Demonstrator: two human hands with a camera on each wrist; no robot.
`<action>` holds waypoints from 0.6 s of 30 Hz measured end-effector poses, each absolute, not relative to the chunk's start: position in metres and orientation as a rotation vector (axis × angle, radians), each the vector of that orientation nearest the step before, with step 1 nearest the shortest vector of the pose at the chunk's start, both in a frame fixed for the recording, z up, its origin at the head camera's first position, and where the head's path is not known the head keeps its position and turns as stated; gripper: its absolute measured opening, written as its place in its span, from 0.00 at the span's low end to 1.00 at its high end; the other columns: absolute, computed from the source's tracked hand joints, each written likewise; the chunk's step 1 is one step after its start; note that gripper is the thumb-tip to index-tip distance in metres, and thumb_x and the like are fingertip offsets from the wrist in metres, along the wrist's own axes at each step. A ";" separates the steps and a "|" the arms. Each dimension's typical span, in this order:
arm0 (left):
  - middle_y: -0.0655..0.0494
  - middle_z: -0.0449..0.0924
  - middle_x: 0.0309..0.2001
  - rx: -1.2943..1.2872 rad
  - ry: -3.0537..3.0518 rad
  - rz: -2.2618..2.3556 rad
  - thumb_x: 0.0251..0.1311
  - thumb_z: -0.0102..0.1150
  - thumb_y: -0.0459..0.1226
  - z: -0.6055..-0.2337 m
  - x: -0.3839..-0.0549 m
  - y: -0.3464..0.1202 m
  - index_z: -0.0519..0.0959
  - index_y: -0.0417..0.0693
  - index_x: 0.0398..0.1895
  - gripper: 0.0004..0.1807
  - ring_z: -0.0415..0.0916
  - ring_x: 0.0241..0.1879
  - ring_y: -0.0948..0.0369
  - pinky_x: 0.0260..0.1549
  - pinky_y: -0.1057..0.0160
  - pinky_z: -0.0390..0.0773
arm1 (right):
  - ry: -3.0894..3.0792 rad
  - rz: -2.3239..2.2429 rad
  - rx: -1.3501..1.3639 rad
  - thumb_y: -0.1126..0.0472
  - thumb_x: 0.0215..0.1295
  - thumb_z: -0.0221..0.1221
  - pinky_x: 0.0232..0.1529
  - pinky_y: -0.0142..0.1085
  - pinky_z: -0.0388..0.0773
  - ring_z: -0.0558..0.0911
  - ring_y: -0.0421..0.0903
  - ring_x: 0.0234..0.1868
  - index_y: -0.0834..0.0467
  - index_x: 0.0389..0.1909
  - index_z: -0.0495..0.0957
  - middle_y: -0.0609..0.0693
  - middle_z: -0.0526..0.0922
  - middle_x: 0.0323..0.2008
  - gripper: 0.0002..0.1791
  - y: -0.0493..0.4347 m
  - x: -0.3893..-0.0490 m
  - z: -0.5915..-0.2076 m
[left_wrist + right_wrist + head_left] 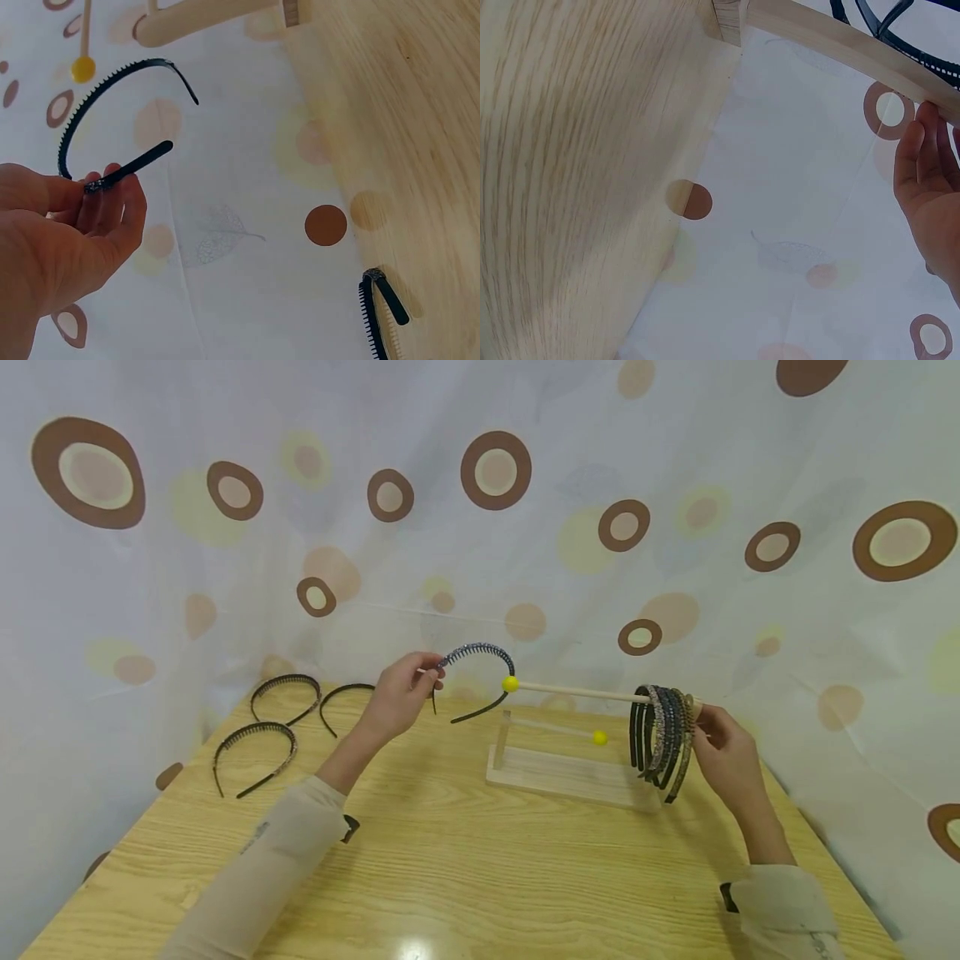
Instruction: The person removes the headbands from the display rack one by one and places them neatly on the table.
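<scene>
My left hand pinches a dark toothed headband with a glittery top near one end. The band hangs in the air, its open ends downward in the head view. Its far side overlaps the yellow ball at the tip of the stand's upper rod; in the left wrist view that ball sits just outside the band's curve. My right hand holds the upright of the wooden stand, fingertips on the wood. Several glittery and black headbands hang bunched at the rod's right end.
Three headbands lie at the table's left: a glittery one in front, a toothed one behind, and a black one partly hidden by my left hand. A lower rod ends in another yellow ball. A spotted sheet surrounds the table.
</scene>
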State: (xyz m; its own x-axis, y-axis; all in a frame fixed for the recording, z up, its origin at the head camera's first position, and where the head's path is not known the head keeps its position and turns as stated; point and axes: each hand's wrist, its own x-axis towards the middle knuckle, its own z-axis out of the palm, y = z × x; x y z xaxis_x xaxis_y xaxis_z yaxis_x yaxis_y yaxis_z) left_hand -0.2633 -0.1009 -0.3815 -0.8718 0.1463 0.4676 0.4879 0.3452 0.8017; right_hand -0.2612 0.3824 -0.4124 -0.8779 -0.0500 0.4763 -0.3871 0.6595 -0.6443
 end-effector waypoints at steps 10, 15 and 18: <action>0.43 0.81 0.48 -0.398 -2.334 -1.581 0.79 0.47 0.30 -0.401 -0.274 -0.106 0.75 0.33 0.62 0.16 0.82 0.45 0.49 0.41 0.59 0.84 | -2.471 1.065 0.343 0.51 0.81 0.48 0.47 0.28 0.72 0.73 0.29 0.50 0.62 0.65 0.73 0.57 0.78 0.53 0.24 0.383 -0.262 -0.413; 0.43 0.79 0.48 -0.230 -2.310 -1.746 0.79 0.46 0.31 -0.413 -0.284 -0.113 0.76 0.35 0.61 0.15 0.81 0.49 0.43 0.44 0.56 0.84 | -2.471 1.088 0.323 0.50 0.81 0.48 0.47 0.28 0.72 0.73 0.31 0.50 0.63 0.65 0.73 0.58 0.78 0.53 0.24 0.383 -0.262 -0.411; 0.41 0.77 0.49 -0.125 -2.294 -1.827 0.79 0.45 0.31 -0.421 -0.291 -0.120 0.76 0.35 0.61 0.15 0.79 0.51 0.41 0.45 0.56 0.84 | -2.454 1.104 0.324 0.52 0.80 0.49 0.46 0.26 0.72 0.73 0.29 0.50 0.64 0.65 0.73 0.59 0.79 0.53 0.23 0.381 -0.263 -0.411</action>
